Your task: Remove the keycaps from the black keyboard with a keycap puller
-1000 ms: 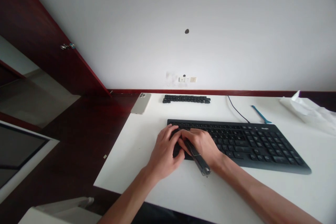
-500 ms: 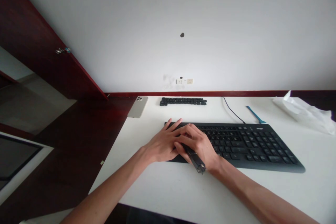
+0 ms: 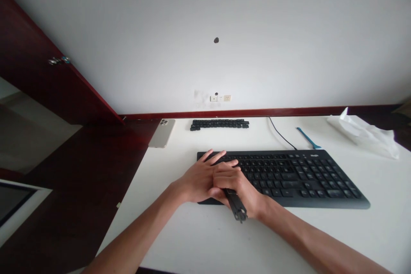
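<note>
My right hand [image 3: 237,184] sits at the near left of a black computer keyboard [image 3: 289,175], closed around a narrow black tool [image 3: 236,206] whose end sticks out toward me past the keyboard's front edge. My left hand [image 3: 201,177] lies beside it with its fingers apart, resting against the back of my right hand and over the keyboard's left end. It holds nothing. The keys under both hands are hidden.
A strip of loose black keycaps [image 3: 219,124] and a pale smartphone [image 3: 162,133] lie along the back of the white desk [image 3: 199,239]. Behind the keyboard are a black cable [image 3: 281,133], a blue tool [image 3: 308,138] and crumpled white plastic [image 3: 364,133]. A dark red surface [image 3: 96,158] adjoins the desk's left edge.
My left hand has flattened, its fingers spreading from the keys onto my right hand. The tool stays in my right hand. The whole view has drifted left as my head turned.
</note>
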